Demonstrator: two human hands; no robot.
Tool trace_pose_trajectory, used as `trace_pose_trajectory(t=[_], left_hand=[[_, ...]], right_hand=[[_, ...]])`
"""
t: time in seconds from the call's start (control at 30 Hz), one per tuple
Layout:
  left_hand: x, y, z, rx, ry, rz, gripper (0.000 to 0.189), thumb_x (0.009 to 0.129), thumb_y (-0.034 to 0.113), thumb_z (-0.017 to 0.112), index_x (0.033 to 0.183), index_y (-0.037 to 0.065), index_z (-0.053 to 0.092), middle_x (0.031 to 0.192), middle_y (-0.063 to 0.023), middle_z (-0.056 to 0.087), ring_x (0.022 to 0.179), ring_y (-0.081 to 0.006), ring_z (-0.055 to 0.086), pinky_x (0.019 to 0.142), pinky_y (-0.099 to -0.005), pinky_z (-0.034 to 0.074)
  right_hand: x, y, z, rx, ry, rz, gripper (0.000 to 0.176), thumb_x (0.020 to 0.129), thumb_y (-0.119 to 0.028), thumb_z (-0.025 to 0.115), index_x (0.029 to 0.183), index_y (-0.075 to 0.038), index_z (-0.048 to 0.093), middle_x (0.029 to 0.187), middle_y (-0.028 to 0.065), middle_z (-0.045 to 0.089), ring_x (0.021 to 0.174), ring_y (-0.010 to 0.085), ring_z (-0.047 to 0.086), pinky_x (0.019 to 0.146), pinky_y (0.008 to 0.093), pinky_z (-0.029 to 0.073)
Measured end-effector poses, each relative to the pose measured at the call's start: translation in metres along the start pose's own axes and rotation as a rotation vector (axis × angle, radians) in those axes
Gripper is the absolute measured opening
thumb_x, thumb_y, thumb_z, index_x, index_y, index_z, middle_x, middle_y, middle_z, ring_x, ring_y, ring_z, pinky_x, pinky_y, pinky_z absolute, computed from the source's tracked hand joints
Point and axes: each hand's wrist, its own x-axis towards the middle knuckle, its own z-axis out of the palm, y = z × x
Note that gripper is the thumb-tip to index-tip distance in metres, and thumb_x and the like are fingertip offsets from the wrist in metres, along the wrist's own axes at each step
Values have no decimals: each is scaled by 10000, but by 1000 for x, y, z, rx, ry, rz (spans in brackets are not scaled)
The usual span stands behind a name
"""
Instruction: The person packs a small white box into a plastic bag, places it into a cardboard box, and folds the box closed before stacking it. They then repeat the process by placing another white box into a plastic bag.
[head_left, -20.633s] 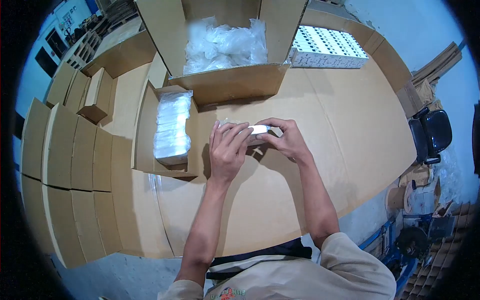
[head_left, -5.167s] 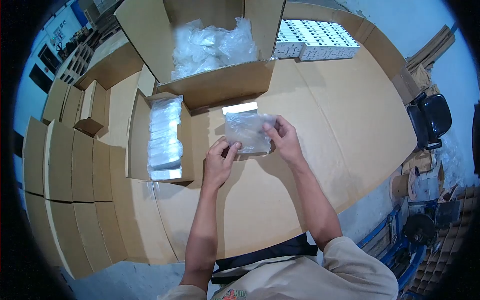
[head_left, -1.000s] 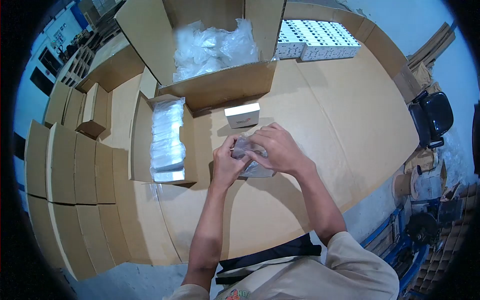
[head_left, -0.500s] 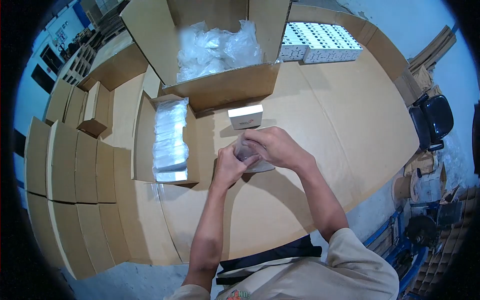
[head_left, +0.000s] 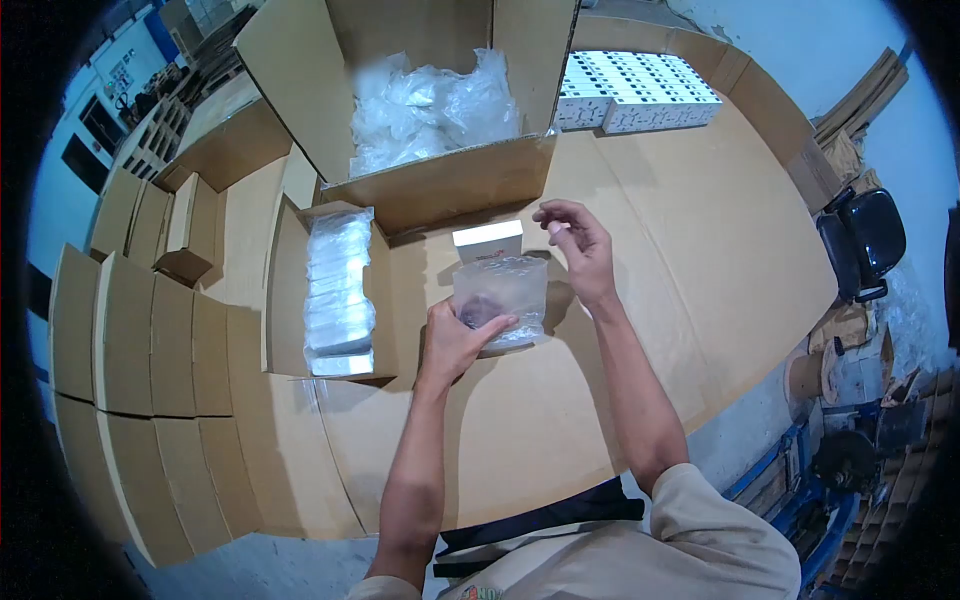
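Observation:
My left hand [head_left: 462, 340] grips a translucent plastic bag [head_left: 518, 292] near its lower left, thumb over the front and the other fingers showing dimly through the film. Raised to the right of the bag is my right hand [head_left: 582, 250], its fingers loosely bent and apart, with nothing visible in them. Just beyond the bag, a small white box [head_left: 487, 240] stands on the cardboard surface, its lower part covered by the bag. To the left, an open carton [head_left: 283, 290] holds a row of wrapped white boxes [head_left: 338, 280].
A large open carton [head_left: 450, 175] full of clear plastic bags [head_left: 430, 110] stands at the back. Behind to the right are stacked white patterned boxes [head_left: 660, 112]. Brown cartons [head_left: 130, 330] line the left side. A black chair [head_left: 862, 245] is beyond the right edge.
My right hand has let go of the plastic bag and moved up and right. The bag now stands opened out in my left hand, in front of the white box.

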Motion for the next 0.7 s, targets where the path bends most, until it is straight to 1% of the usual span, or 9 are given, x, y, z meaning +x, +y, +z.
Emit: trace_pose_trajectory(t=[0.03,0.1,0.13,0.27,0.33,0.43,0.53,0.63,0.7], left_hand=[[0,1,1,-13,0,-7,284,777,125,892,976,-10,739,887,-64,751,798,-122,681,744,-302,557],[2,-4,1,9,19,-1,352,756,201,911,992,-3,750,888,-94,763,791,-146,700,754,-321,566],[2,-6,0,20,30,1,387,745,240,921,1000,1,756,889,-108,769,788,-158,709,759,-331,570],[2,-6,-2,43,32,30,418,738,262,929,1009,-2,751,899,-111,768,788,-170,705,760,-340,572],[1,-3,-2,79,42,31,433,735,273,932,1013,-3,748,902,-112,768,787,-177,703,759,-344,572],[2,-8,-1,68,48,30,381,742,176,928,1006,-4,722,929,-71,749,832,-140,688,771,-314,567],[2,-10,-1,86,78,28,462,721,288,941,1021,-4,747,912,-121,769,800,-187,714,770,-354,577],[3,-7,-1,99,71,21,474,715,291,943,1026,-6,744,923,-128,772,822,-197,728,784,-359,581],[2,-2,-2,143,78,16,471,717,290,942,1025,-6,743,930,-132,774,835,-201,735,791,-360,584]], right_hand=[[0,5,-2,-43,-42,-7,299,977,-12,608,1270,-38,658,1183,63,695,1084,140,630,875,279,510],[0,10,-3,-129,-128,-22,341,957,17,610,1290,-40,653,1232,67,682,1147,158,621,908,290,519],[-1,11,-1,-116,-181,45,403,928,62,612,1316,-44,647,1277,72,672,1214,183,600,925,310,535],[-4,15,9,-74,-266,79,425,914,88,632,1317,-42,652,1284,84,671,1177,178,629,932,319,552],[-4,23,12,22,-255,168,425,907,88,651,1313,-40,655,1283,85,672,1148,170,645,925,317,558],[-3,24,12,-28,-238,132,421,907,72,672,1312,-41,657,1279,81,670,1077,154,665,919,310,562],[-3,26,10,-35,-173,115,406,919,73,670,1310,-34,648,1243,91,671,1040,163,669,899,305,569],[-4,22,10,78,14,108,398,920,73,683,1306,-13,628,1199,109,669,997,163,671,852,297,577],[-2,21,10,157,106,62,365,926,65,691,1266,22,563,1151,136,652,1011,187,681,831,313,613]])
